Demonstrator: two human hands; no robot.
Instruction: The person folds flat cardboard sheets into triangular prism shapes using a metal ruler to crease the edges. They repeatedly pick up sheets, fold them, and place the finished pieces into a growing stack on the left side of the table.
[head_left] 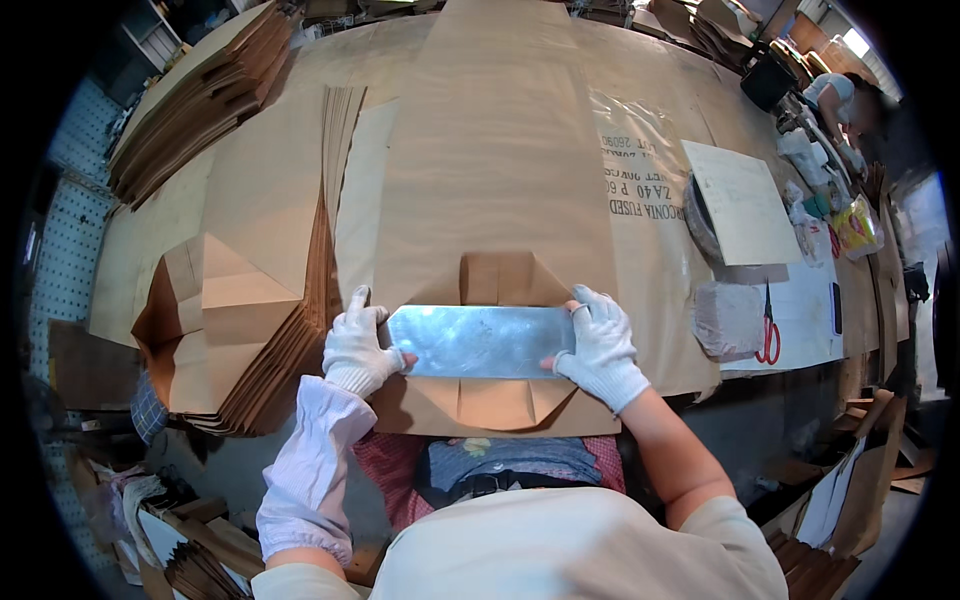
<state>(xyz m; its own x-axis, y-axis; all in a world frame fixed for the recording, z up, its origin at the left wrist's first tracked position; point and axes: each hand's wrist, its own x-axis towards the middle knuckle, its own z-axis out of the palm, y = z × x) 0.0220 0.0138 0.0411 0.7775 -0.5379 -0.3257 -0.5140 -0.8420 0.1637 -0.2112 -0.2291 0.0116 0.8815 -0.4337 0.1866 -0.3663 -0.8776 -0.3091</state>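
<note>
A flat, shiny metal plate point(480, 340) with cut corners lies across the near end of a large brown paper bag point(500, 180). The bag's end is opened into folded flaps, with one flap point(497, 278) showing beyond the plate and another point(495, 402) on my side. My left hand point(360, 343), in a white glove with a pale sleeve cover, grips the plate's left end. At its right end my right hand point(602, 347), gloved in white with the forearm bare, holds the plate the same way. Both thumbs rest on the near edge.
Left of me is a stack of folded paper bags point(250, 340); a taller stack point(200, 95) stands farther back. Red-handled scissors point(768, 330), a plastic-wrapped block point(727, 318) and a pale board point(740, 205) are on the right. A co-worker point(840, 105) bends over at the far right.
</note>
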